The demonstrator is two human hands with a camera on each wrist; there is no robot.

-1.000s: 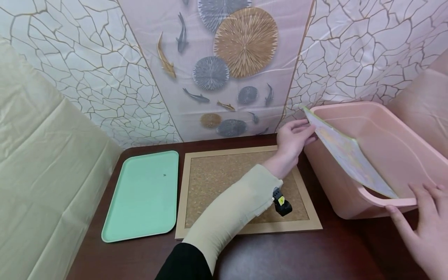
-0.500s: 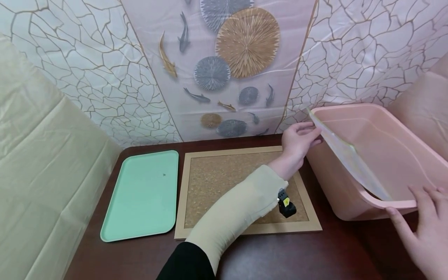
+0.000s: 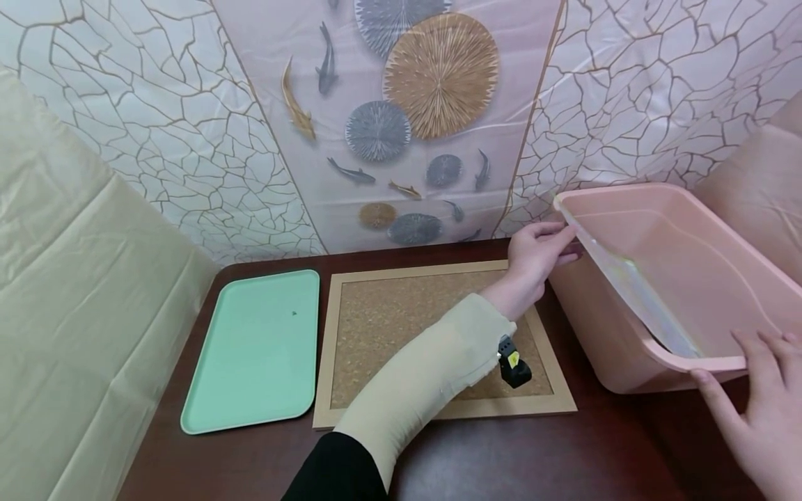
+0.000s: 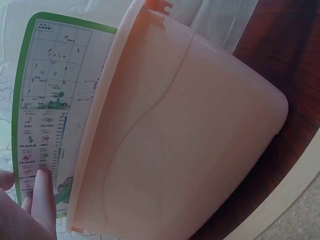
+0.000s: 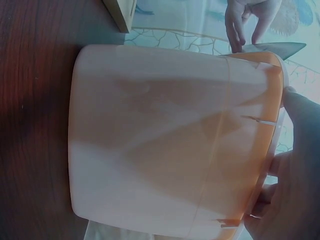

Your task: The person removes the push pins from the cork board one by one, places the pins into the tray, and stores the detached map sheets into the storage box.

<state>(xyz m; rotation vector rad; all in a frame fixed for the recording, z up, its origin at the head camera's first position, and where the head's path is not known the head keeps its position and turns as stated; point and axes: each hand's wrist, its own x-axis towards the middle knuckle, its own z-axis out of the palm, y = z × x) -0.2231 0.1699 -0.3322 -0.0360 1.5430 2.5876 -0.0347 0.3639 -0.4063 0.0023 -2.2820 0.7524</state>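
A thin green-edged map sheet (image 3: 626,285) stands tilted inside the pink plastic bin (image 3: 589,320), close along its left wall. In the left wrist view the map sheet (image 4: 52,65) sticks out past the rim, showing grids, small coloured pictures and print too small to read. My left hand (image 3: 537,259) pinches its upper left edge between thumb and fingers. My right hand (image 3: 758,400) holds the near rim of the bin, thumb outside and fingers over the inside. The right wrist view shows that hand (image 5: 292,170) along the rim of the upright bin. The sheet's lower part is hidden.
A cork board (image 3: 401,334) with a pale wooden frame lies left of the bin, under my left forearm. Farther left is a mint-green tray (image 3: 257,355) with a small dark speck. All stand on a dark brown table (image 3: 501,459), before a patterned cloth backdrop (image 3: 207,139).
My left hand has shifted slightly right with the map sheet, which has turned steeper against the bin's left side, so its face shows less from above. My right hand stays on the rim.
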